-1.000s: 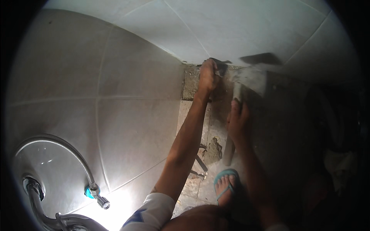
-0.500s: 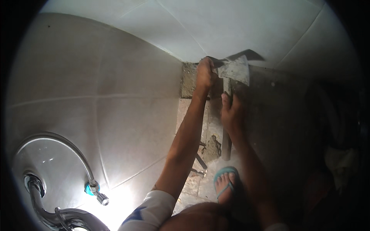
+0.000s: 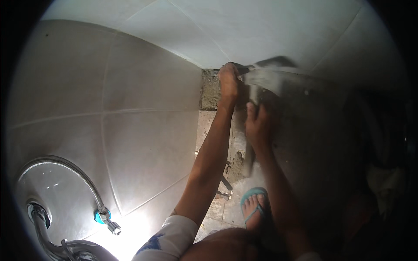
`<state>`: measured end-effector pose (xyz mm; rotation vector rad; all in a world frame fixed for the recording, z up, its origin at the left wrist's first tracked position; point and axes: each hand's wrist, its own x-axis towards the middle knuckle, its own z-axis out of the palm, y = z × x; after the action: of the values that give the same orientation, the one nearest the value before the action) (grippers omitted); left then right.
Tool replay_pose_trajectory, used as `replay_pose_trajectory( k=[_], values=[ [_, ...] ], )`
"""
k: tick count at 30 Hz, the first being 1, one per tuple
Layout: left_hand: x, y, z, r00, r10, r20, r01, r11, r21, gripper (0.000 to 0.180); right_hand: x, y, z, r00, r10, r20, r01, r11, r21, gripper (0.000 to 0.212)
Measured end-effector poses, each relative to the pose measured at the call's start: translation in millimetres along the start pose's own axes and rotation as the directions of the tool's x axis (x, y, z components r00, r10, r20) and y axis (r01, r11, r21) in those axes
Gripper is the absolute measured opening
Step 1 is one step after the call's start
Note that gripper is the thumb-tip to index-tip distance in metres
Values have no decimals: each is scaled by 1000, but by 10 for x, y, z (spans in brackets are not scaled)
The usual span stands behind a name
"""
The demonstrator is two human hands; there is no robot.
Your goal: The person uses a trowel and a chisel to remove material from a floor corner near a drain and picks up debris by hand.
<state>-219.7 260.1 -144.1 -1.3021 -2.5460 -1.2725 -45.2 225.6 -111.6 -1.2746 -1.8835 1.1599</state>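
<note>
The hatchet (image 3: 261, 80) is in the right hand (image 3: 259, 124), over the floor by the far wall (image 3: 270, 32). That hand is closed around the handle (image 3: 248, 161), some way back from the head, with the handle's end reaching toward the near side. The left hand (image 3: 228, 82) is curled into a fist at the left of the head, very near it; what it grips, if anything, cannot be told from this angle.

The head flares wide to the right and looks like dull, pale metal, though blurred. I judge it stiff and heavy, with most of the weight at the far end, so a hold further down the handle should give more swing and one nearer the head more control. The handle looks smooth, straight and rigid; dust could make it slippery. The flared edge is no place for fingers.

The patch (image 3: 210, 93) in the corner is coarse, crumbly and earth-brown, against the smooth, glossy tiles of the left wall (image 3: 148, 82). Nearer lie worn floor tiles (image 3: 205, 126), a rough clump (image 3: 236, 163) and a foot in a teal flip-flop (image 3: 254, 191). Near left, a braided hose (image 3: 65, 163) arches above a shiny curved pipe (image 3: 43, 230).
</note>
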Motion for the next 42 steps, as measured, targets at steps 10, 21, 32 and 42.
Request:
replay_pose_trajectory(
  k=[10,21,32,42],
  values=[
    [19,-136,25,996,80,-45,-76,994,76,28,61,8,-83,987,112,119,-128,981,145,31],
    [24,-67,-51,995,89,-44,-80,980,182,24,69,-219,-151,977,195,89,-213,932,293,33],
    [-715,780,-554,992,81,99,-97,981,167,18,-148,-220,-1084,783,524,337,-617,727,303,42],
    [-1535,1398,-1293,790,-405,460,416,906,82,28,-284,814,-2051,964,220,-149,-265,826,-497,52]
  ],
)
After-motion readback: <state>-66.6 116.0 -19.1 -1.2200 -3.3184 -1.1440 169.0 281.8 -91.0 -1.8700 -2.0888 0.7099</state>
